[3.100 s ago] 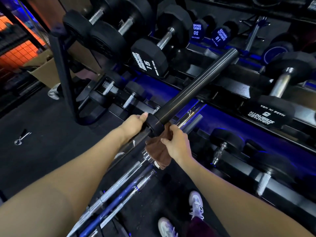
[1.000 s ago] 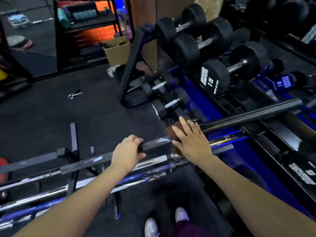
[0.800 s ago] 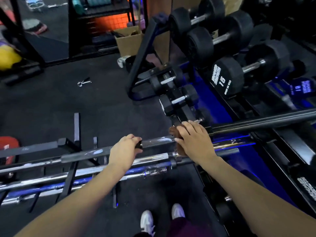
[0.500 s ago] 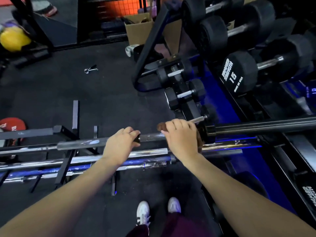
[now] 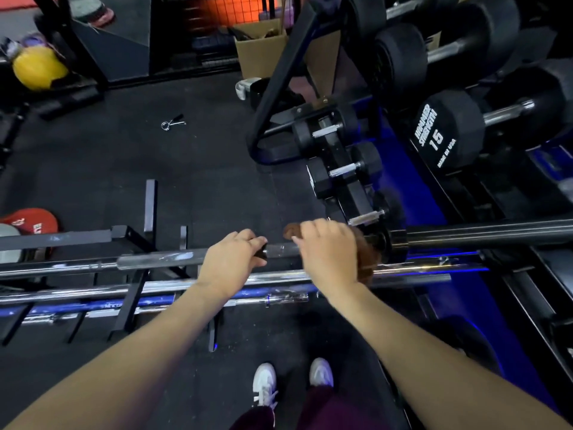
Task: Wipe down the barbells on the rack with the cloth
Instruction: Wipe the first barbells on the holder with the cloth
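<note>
A black barbell (image 5: pixel 483 234) runs left to right across the view, its sleeve reaching to the right edge. My left hand (image 5: pixel 231 262) grips its shaft. My right hand (image 5: pixel 330 252) wraps a brown cloth (image 5: pixel 367 259) around the shaft just left of the black collar; the cloth shows beyond my fingers and hangs below them. Under this bar, chrome and blue barbells (image 5: pixel 93 290) lie side by side on a low black rack (image 5: pixel 130 299).
A dumbbell rack (image 5: pixel 279 76) with black dumbbells, one marked 15 (image 5: pixel 446 131), fills the right side. On the black floor lie a spring collar (image 5: pixel 172 121), a red plate (image 5: pixel 31 220) and a yellow ball (image 5: pixel 38 68). A cardboard box (image 5: pixel 260 51) stands at the back. My white shoes (image 5: pixel 263 386) are below.
The view has swung left and down. My right hand has slid the cloth leftwards off the collar along the shaft, toward my left hand, which keeps its grip.
</note>
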Motion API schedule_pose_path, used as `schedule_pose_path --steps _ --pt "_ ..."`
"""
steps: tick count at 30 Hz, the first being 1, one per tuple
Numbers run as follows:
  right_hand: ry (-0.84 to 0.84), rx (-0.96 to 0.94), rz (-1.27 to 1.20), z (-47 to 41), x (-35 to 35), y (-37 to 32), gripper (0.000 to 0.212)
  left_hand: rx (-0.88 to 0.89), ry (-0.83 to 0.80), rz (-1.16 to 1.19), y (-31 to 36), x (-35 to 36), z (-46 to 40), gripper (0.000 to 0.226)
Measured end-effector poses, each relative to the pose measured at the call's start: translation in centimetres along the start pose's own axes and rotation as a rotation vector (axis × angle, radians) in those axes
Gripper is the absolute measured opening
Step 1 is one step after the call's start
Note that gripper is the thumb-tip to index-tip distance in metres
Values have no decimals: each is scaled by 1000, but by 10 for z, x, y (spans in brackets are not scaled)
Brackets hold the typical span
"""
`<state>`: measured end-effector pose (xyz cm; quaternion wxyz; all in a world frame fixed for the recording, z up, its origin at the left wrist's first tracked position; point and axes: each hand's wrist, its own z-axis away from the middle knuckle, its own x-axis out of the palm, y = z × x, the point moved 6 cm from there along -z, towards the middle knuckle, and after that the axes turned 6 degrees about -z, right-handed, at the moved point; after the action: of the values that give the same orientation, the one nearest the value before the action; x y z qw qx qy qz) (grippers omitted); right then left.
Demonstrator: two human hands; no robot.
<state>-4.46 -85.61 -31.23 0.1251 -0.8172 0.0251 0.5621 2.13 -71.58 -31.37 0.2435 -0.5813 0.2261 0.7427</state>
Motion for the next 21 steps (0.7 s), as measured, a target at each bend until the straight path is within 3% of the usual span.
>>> schedule_pose_path --steps 3,6,10,15,21 --pt "-20 -112 -7 -7 7 -27 35 0 -6 -10 -3 -2 1 45" --pt "-71 -265 18 -2 -2 -10 34 1 -18 1 -9 -3 3 45" --pt "-81 -149 96 8 -18 47 32 -8 -9 40 -13 -1 5 45" --pt "6 23 -12 5 -9 13 30 -5 -7 61 -7 0 2 45" --pt "-108 -202 -82 -3 -1 -6 38 -3 -15 62 -9 -2 5 45"
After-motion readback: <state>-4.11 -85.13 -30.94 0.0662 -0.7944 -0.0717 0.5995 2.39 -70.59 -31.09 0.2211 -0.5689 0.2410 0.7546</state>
